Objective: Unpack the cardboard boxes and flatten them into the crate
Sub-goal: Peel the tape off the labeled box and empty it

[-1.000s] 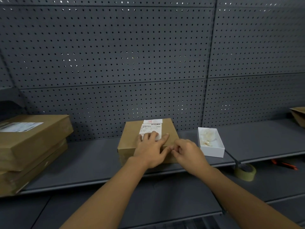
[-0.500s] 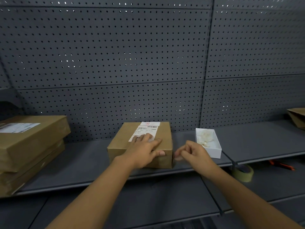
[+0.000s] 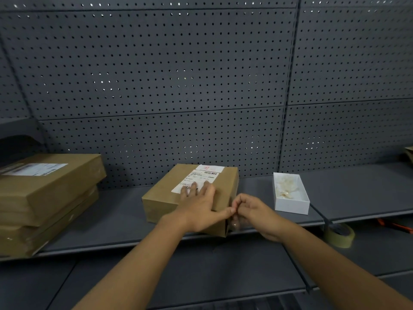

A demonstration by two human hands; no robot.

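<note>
1. Left hand (image 3: 199, 206): lying flat, fingers spread, pressing down on top of the labelled cardboard box (image 3: 190, 198) on the grey shelf (image 3: 111, 220).
2. Right hand (image 3: 252, 211): working at the box's right front corner, fingertips pinching what looks like clear tape (image 3: 234, 223); grip partly hidden.
3. Progress, judged: sealed box being opened, so unpacking barely starting; flattening not yet begun; crate not in view.
4. Left of the box: stack of closed cardboard boxes (image 3: 44, 198), apparently waiting.
5. Right of the box: open white box (image 3: 290, 195), holding pale crumpled wrapping; contents otherwise unclear.
6. Further right, lower level: tape roll (image 3: 339, 236).
</note>
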